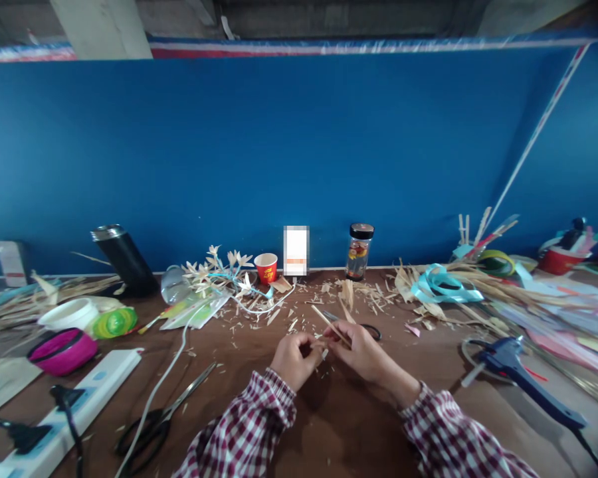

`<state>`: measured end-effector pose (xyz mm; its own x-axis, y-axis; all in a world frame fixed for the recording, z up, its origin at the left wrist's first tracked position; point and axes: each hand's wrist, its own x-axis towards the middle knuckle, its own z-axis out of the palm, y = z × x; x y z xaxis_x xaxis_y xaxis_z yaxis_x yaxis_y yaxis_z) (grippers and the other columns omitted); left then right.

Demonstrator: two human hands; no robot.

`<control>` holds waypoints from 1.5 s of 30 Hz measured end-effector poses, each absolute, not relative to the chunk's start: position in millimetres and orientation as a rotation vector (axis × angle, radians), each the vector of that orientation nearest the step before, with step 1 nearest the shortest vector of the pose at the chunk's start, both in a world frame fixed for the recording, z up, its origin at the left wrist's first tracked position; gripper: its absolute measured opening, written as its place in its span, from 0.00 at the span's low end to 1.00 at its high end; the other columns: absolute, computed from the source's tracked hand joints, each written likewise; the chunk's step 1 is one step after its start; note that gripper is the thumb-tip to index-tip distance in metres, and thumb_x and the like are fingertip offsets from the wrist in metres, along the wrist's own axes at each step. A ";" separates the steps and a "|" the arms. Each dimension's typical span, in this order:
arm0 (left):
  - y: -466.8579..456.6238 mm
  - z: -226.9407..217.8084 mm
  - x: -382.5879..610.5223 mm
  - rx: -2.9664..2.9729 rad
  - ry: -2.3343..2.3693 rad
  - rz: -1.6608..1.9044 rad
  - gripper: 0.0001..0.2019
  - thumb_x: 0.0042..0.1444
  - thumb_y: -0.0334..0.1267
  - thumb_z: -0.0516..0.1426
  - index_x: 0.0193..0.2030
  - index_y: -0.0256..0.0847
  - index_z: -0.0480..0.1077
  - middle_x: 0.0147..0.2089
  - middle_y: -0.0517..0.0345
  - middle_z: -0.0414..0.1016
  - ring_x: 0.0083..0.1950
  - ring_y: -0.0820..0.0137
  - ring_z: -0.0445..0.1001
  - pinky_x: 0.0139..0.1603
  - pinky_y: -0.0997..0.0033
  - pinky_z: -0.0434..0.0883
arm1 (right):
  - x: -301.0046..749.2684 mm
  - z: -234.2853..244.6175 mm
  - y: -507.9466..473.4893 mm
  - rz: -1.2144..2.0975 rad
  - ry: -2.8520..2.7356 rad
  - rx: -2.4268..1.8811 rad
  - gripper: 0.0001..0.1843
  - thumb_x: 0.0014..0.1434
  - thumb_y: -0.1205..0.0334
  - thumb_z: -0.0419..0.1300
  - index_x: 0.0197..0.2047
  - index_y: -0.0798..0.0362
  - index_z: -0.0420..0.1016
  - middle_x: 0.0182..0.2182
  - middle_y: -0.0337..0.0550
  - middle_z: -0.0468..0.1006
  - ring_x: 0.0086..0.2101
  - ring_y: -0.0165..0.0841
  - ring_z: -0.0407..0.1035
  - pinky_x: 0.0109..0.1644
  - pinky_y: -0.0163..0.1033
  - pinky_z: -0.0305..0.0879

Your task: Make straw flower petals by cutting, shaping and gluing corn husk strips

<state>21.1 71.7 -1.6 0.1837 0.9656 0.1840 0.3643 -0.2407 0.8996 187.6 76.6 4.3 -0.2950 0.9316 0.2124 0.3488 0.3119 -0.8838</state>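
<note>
My left hand (294,358) and my right hand (361,352) meet over the middle of the brown table (339,425), both in red-and-white checked sleeves. The right hand pinches a thin pale stick (330,324) that slants up to the left. The left hand is closed in a pinch at the stick's lower end, on a small pale piece I cannot name. Behind the right hand lie black-handled scissors (366,328), partly hidden. Straw scraps (349,295) litter the table beyond the hands.
Larger scissors (167,415) and a white cable lie front left, beside a white power strip (80,405) and a magenta bowl (62,350). A blue glue gun (521,372) rests at right. A flask, straw flowers (219,265), red cup (266,267) and jar (359,251) line the blue wall.
</note>
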 end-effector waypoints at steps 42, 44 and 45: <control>78.9 -8.7 24.9 1.064 1.132 0.994 0.10 0.38 0.41 0.63 0.24 0.35 0.71 0.17 0.62 0.70 0.16 0.78 0.64 0.17 0.79 0.62 | 180.0 2.9 72.5 0.685 -1.921 -1.062 0.09 0.58 0.65 0.54 0.31 0.54 0.75 0.28 0.40 0.73 0.31 0.30 0.67 0.35 0.32 0.61; 79.4 -10.6 23.7 1.044 1.120 0.968 0.11 0.38 0.42 0.63 0.25 0.35 0.72 0.19 0.62 0.72 0.18 0.78 0.65 0.18 0.79 0.63 | 180.2 3.0 72.1 0.663 -1.930 -1.059 0.10 0.59 0.66 0.53 0.33 0.53 0.76 0.27 0.39 0.73 0.30 0.29 0.67 0.35 0.32 0.60; 79.6 -11.4 23.1 1.040 1.108 0.957 0.12 0.38 0.43 0.63 0.26 0.35 0.72 0.19 0.62 0.72 0.18 0.78 0.65 0.19 0.79 0.63 | 180.2 3.5 71.8 0.661 -1.932 -1.059 0.10 0.59 0.66 0.53 0.34 0.53 0.76 0.28 0.39 0.73 0.31 0.29 0.67 0.35 0.32 0.60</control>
